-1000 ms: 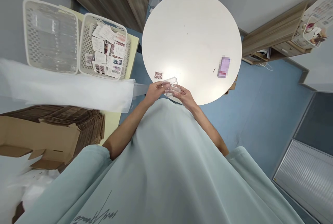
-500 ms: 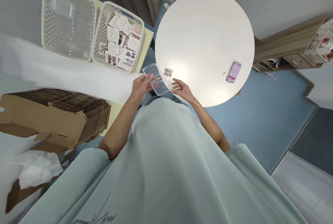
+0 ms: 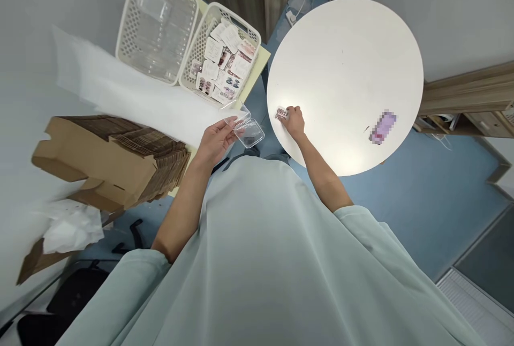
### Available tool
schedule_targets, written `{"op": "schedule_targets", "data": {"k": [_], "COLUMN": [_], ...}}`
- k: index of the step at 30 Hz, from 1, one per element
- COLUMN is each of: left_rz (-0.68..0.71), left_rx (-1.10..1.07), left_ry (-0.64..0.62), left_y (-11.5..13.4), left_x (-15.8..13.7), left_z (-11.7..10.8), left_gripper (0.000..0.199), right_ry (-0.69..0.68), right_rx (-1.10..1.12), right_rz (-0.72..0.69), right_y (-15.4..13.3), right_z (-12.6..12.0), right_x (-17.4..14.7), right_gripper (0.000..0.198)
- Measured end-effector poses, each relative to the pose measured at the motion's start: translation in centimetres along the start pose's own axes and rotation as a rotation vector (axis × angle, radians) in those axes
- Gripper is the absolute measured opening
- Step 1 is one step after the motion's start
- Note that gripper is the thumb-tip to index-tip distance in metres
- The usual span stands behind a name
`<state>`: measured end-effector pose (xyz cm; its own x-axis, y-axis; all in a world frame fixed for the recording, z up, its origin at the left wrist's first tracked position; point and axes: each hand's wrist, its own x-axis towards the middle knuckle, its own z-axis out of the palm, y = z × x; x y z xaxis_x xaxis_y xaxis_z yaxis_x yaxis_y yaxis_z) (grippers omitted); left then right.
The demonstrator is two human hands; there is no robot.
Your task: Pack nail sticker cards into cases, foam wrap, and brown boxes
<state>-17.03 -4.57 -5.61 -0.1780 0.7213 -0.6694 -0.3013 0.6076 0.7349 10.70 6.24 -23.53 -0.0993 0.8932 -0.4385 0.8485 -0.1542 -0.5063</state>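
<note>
A clear hinged plastic box (image 3: 249, 134) with its lid folded back is pinched in my left hand (image 3: 217, 141), held in the gap between the table and the bench on the left. Its see-through trays look bare. At the near left of the round white table (image 3: 345, 89) lies a small white card of press-on nails (image 3: 281, 113), dark reddish in two rows. My right hand (image 3: 295, 122) has its fingers closed on the right side of that card, which still appears flat on the tabletop. The fingertips partly cover it.
One white basket (image 3: 160, 30) holds stacked clear boxes; the basket beside it (image 3: 209, 19) holds many nail cards (image 3: 214, 50). White sheeting (image 3: 140, 99) and folded cardboard boxes (image 3: 100, 158) lie to the left. A blurred purple object (image 3: 383, 126) rests on the table's right side.
My right hand has moved from the table's near edge onto the nail card and closed on it. The left hand still holds the opened box. The view has shifted left.
</note>
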Motion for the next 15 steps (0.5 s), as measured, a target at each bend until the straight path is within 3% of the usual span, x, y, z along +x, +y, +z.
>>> {"op": "schedule_targets", "data": {"k": [8, 11, 15], "left_rz": [-0.028, -0.061, -0.129], "left_rx": [-0.033, -0.056, -0.066], "left_ry": [-0.062, -0.111, -0.184], "left_y": [-0.3, -0.3, -0.1], "left_x": [0.0, 0.7, 1.8], "left_z": [0.1, 1.5, 4.8], "left_gripper": [0.041, 0.035, 0.028], "right_ry": [0.031, 0.093, 0.218], "right_rx": [0.231, 0.381, 0.557], "right_rz": [0.111, 0.103, 0.090], "right_y": [0.4, 0.9, 1.6], "right_z": [-0.8, -2.0, -5.0], "right_x": [-2.6, -4.7, -8.2], "right_gripper": [0.016, 0.012, 0.022]}}
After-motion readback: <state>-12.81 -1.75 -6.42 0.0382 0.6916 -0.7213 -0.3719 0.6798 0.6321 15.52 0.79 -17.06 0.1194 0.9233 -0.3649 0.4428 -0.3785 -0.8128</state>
